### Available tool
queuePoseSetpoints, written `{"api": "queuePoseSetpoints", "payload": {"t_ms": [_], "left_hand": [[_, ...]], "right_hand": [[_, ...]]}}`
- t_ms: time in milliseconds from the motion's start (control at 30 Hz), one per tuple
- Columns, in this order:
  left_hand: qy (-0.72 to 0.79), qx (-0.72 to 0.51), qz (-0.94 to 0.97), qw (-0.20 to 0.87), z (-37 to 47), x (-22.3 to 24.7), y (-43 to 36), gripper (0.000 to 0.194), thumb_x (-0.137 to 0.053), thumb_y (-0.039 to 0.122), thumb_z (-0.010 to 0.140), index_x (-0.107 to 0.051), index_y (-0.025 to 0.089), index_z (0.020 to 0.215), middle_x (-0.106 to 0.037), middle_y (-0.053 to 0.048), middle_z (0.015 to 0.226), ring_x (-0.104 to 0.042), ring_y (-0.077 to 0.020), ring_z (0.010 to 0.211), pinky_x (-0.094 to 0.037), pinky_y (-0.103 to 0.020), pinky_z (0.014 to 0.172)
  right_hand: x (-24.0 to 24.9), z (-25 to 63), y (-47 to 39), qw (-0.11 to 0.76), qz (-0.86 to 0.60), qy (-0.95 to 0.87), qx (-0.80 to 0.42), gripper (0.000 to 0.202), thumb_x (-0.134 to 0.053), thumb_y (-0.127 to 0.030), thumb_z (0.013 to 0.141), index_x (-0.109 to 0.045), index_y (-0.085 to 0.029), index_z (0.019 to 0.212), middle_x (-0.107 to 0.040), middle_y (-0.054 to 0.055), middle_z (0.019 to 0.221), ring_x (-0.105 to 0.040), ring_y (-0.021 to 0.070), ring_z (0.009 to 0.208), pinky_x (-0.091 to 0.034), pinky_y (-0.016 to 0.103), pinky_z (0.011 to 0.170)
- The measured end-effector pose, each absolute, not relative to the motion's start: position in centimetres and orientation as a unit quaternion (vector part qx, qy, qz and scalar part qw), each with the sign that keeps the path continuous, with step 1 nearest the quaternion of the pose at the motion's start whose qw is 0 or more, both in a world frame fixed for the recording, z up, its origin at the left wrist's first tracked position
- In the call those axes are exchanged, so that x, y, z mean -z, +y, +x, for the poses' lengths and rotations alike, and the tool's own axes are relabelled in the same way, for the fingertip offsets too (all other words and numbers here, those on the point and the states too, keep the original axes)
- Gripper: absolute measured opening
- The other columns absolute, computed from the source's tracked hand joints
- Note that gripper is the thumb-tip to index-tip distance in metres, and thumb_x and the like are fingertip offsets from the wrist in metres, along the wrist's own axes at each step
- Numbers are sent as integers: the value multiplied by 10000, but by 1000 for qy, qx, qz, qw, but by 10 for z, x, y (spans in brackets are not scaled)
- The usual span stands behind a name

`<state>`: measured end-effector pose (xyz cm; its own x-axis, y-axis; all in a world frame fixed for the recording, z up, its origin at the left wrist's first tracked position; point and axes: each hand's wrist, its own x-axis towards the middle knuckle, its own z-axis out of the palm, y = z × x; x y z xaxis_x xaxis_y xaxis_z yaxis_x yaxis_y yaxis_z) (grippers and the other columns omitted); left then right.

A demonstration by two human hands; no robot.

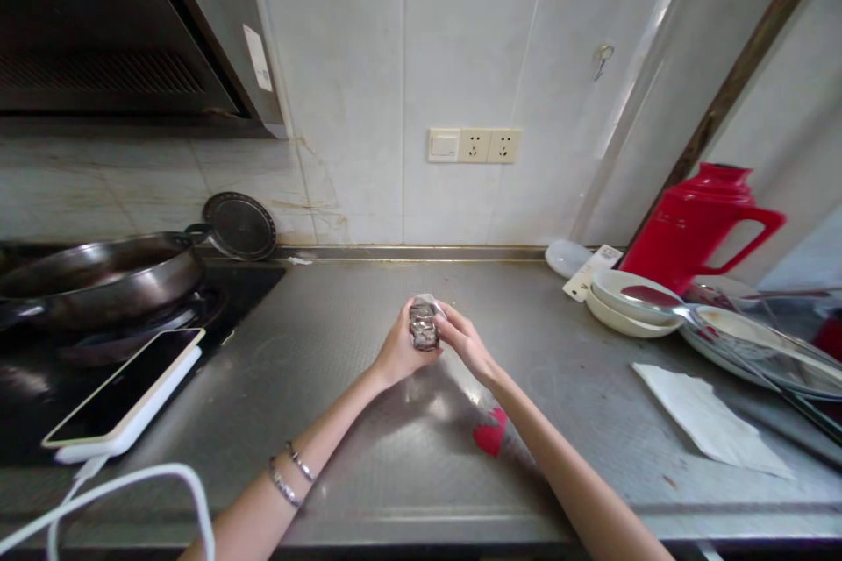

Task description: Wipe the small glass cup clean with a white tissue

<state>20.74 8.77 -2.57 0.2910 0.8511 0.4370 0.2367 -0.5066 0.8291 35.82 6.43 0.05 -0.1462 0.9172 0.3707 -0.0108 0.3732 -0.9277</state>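
Packet (424,323) of dark, shiny stuff in clear wrapping, small and roughly upright, is held in both hands over the middle of the steel worktop. Behind the worktop (342,421) rises the pale tiled wall (355,61), the broadest thing in view, with the dark range hood (98,26) at its upper left. Below the hood is the black hob (256,285), bearing a wide metal pan (138,285). To the right, a red flask (690,228) leans at the back, near a large plate (730,324) with cutlery across it. A crumpled white paper towel (714,421) lies flat in front of the plate. At the left, a phone (124,386) rests on a white block (148,421), tilted over the hob's edge, with a white cable (151,469) running from the block. The round dark lid (239,226) leans on the wall behind the pan. Two stacked white bowls (628,320) sit by the flask, with a spoon (651,298) on top. The left hand (400,349) curls around the packet from its left side and underneath; the right hand (466,340) pinches its right side, fingers close together. The switch and sockets (474,145) are set in the wall above. Smaller still are the white saucer (567,258) by the wall, the red heart (490,432) near the right forearm, the wall hook (602,57), and the bracelets (289,475) on the left wrist.
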Motion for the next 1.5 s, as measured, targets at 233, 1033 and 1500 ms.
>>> {"api": "queuePoseSetpoints", "payload": {"t_ms": [233, 1033, 1500], "left_hand": [[389, -462, 730, 320, 209, 28, 88, 782, -769, 188, 566, -423, 200, 1268, -615, -84, 1144, -586, -238, 1047, -449, -354, 909], [407, -381, 801, 219, 209, 33, 84, 653, -746, 231, 561, -502, 227, 1167, -615, -48, 1038, -602, -193, 806, -465, -293, 677], [392, -423, 744, 338, 218, 19, 81, 312, -704, 236, 620, -597, 149, 901, -662, -11, 810, -596, -153, 738, -462, -230, 632]], "right_hand": [[7, 354, 67, 565, -422, -652, -278, 357, -502, -396, 892, -664, -184, 1129, -697, 83, 1098, -657, 247, 989, -523, 388, 869], [4, 359, 66, 570, -368, -734, -23, 232, -513, -179, 884, -714, -257, 971, -732, 55, 946, -667, 212, 923, -555, 377, 824], [9, 358, 57, 531, -310, -789, -2, 322, -455, -127, 891, -645, -223, 1133, -678, 74, 1139, -593, 208, 1140, -496, 404, 981]]}}
